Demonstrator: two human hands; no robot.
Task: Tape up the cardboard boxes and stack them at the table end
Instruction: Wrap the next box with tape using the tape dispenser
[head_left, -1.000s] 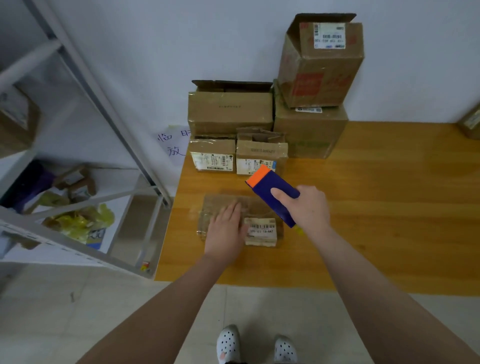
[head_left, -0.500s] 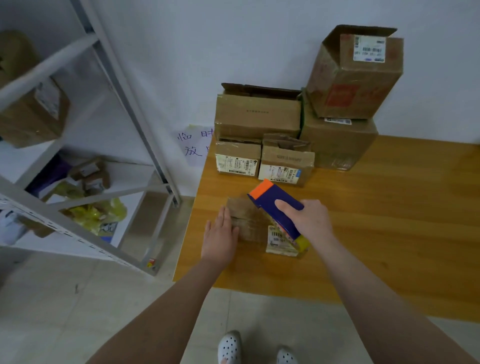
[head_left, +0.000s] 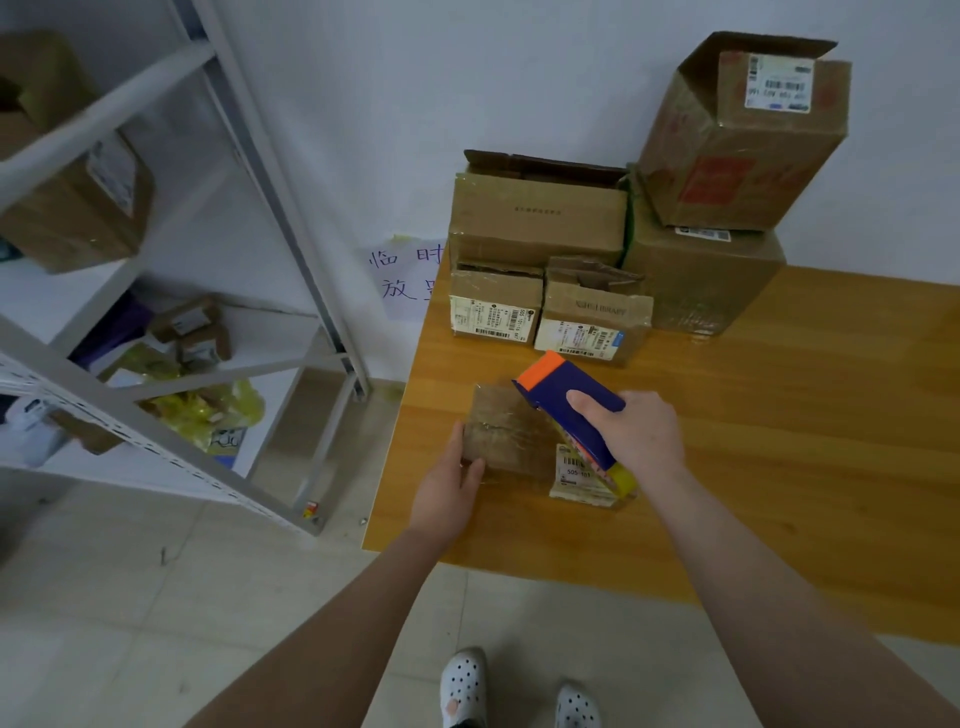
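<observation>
Right hand (head_left: 636, 436) closed around a blue tape dispenser (head_left: 569, 402) with an orange end, held against the top of a flat cardboard box (head_left: 511, 436). Left hand (head_left: 452, 483) clasps that box's near left corner, thumb on top. The box lies near the left edge of the wooden table (head_left: 779, 441); stacked cartons (head_left: 540, 218) stand at the table's far end against the wall; metal shelving (head_left: 291, 218) stands to the left.

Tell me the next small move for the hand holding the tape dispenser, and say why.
Probably draw the tape dispenser back along the top of the small box toward the labelled end, pressing down. The right hand grips it with its orange end near the box's far edge, and the left hand holds the box's left end steady on the table.
</observation>
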